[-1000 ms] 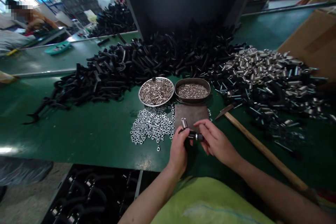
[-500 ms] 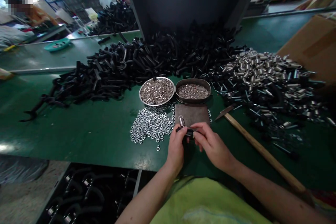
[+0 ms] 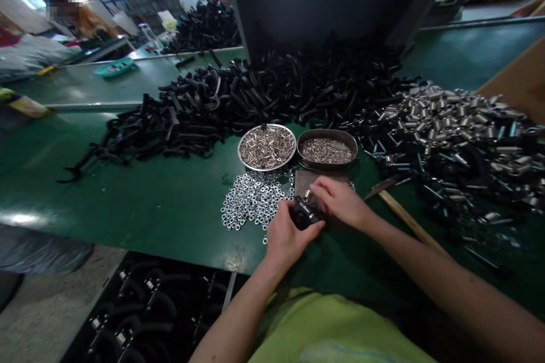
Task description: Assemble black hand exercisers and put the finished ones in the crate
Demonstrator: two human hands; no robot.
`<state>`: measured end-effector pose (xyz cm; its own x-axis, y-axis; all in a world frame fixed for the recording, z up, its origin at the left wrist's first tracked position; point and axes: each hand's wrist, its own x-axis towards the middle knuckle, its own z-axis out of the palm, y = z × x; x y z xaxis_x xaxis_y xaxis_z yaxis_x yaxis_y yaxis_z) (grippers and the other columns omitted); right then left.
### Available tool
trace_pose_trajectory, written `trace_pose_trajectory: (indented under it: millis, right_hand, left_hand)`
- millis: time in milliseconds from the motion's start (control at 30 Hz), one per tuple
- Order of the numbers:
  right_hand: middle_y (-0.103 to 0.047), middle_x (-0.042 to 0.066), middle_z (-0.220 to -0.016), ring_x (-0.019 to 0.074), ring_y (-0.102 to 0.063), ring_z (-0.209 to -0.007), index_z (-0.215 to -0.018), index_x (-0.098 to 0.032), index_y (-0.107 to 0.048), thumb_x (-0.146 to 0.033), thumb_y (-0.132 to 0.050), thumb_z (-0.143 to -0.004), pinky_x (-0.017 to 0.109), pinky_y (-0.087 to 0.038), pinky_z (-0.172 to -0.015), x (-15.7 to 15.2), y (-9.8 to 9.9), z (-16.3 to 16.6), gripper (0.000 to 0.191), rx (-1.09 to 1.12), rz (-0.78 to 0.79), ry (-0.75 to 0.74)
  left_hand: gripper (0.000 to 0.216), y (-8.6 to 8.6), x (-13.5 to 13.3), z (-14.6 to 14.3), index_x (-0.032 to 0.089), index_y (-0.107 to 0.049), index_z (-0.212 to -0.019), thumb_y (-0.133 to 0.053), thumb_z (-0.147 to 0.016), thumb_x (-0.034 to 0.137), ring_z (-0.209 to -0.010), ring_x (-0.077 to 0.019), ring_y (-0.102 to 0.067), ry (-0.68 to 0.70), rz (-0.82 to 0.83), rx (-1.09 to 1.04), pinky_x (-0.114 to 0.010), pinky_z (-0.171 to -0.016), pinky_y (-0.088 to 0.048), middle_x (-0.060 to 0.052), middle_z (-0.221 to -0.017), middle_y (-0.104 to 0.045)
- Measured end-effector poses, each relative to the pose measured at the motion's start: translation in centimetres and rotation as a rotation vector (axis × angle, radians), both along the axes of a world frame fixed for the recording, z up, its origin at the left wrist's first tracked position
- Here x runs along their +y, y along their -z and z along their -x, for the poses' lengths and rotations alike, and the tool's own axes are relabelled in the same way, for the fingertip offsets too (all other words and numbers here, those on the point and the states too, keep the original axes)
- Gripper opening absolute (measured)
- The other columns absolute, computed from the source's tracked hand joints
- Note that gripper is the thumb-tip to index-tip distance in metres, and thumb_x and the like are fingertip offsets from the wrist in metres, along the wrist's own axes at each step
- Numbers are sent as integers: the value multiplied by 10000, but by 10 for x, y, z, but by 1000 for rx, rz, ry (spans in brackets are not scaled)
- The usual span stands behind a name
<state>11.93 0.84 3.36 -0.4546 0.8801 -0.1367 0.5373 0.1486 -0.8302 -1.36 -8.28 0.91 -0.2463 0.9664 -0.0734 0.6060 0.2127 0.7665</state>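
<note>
Over the green desk point(image 3: 170, 204), a slanting black part point(image 3: 303, 214) is being gripped by left fingers point(image 3: 314, 229); right fingers point(image 3: 318, 187) are being held beside its shiny spring point(image 3: 307, 195), grip unclear

This is a factory-style workshop. Loose parts in bulk crowd a long, smooth green worktop point(image 3: 170, 210): a broad heap of curved black parts point(image 3: 200, 119), a pile of shiny silver metal cylinders point(image 3: 443, 110), a scatter of small silver metal rings point(image 3: 244, 204), and a round silver metal dish point(image 3: 267, 169) full of tiny pins point(image 3: 267, 147). A hammer with a pale wooden handle point(image 3: 411, 221) lies nearby. Beyond, a person in orange-brown point(image 3: 91, 21) is at another green worktop point(image 3: 70, 89).
</note>
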Motion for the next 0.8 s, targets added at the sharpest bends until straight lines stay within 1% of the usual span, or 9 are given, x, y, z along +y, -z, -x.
trace_pose_trajectory:
  millis: [67, 100, 200, 300, 400, 533, 667, 733, 800]
  right_hand:
    - [-668, 18, -743, 154, -599, -692, -820, -203, -633, -265, -506, -863, 276, -438, -639, 34, -3, 20, 148, -150, -348, -29]
    - [-682, 33, -852, 167, -598, -803, -853, -200, -653, -232, -509, -862, 291, -439, -726, 50, -2, 32, 147, -220, -473, -67]
    - [-666, 82, -963, 215, -535, -970, -852, -180, -691, -186, -537, -839, 334, -408, -836, 88, 6, 70, 155, -298, -568, -91]
    - [-658, 102, -924, 242, -505, -988, -799, -174, -703, -175, -544, -820, 353, -409, -822, 106, 17, 94, 160, -322, -575, -94]
    - [-654, 99, -901, 241, -507, -972, -785, -175, -692, -179, -528, -815, 361, -407, -823, 110, 21, 101, 167, -312, -578, -106]
    - [-654, 96, -904, 233, -529, -953, -780, -170, -652, -201, -515, -804, 360, -415, -820, 107, 16, 101, 143, -258, -566, -91]
    - [-657, 71, -841, 177, -587, -798, -877, -168, -582, -173, -439, -820, 323, -455, -744, 103, 8, 97, 154, -197, -521, 5]
    - [-651, 40, -797, 139, -598, -694, -942, -182, -528, -170, -415, -826, 285, -478, -664, 96, 4, 87, 162, -49, -425, 46]
    - [-629, 5, -740, 123, -601, -628, -925, -203, -492, -186, -453, -812, 260, -490, -591, 83, -1, 68, 121, 189, -264, 54]
  left_hand:
    - [542, 2, 5, 2, 209, -471, -1014, -716, -633, 506, -843, -244, -605, 88, -26, 155, -371, -719, -473, -55, -918, -626]
    - [535, 4, 7, 1, 207, -485, -1021, -718, -634, 494, -871, -254, -598, 145, -54, 228, -384, -742, -471, -62, -935, -628]
    - [500, 7, 14, -4, 201, -514, -1036, -716, -645, 437, -960, -266, -562, 283, -144, 374, -410, -830, -450, -76, -992, -616]
    - [486, 8, 17, -8, 202, -525, -1062, -699, -662, 416, -1014, -264, -531, 316, -177, 423, -415, -874, -429, -79, -1042, -596]
    - [508, 8, 17, -8, 197, -527, -1083, -694, -674, 446, -1023, -264, -518, 324, -180, 427, -417, -880, -424, -81, -1058, -587]
    - [536, 7, 17, -5, 192, -536, -1083, -712, -666, 479, -1000, -266, -519, 332, -175, 415, -419, -859, -427, -88, -1051, -584]
    - [514, 9, 20, -5, 195, -556, -1056, -737, -646, 448, -979, -267, -522, 327, -154, 400, -419, -853, -428, -84, -1025, -586]
    - [524, 10, 22, -5, 197, -560, -1058, -750, -631, 432, -985, -270, -520, 326, -159, 387, -420, -857, -429, -83, -1028, -583]
    - [533, 10, 23, -4, 191, -567, -1058, -759, -619, 425, -987, -275, -519, 335, -170, 373, -421, -858, -430, -87, -1028, -582]
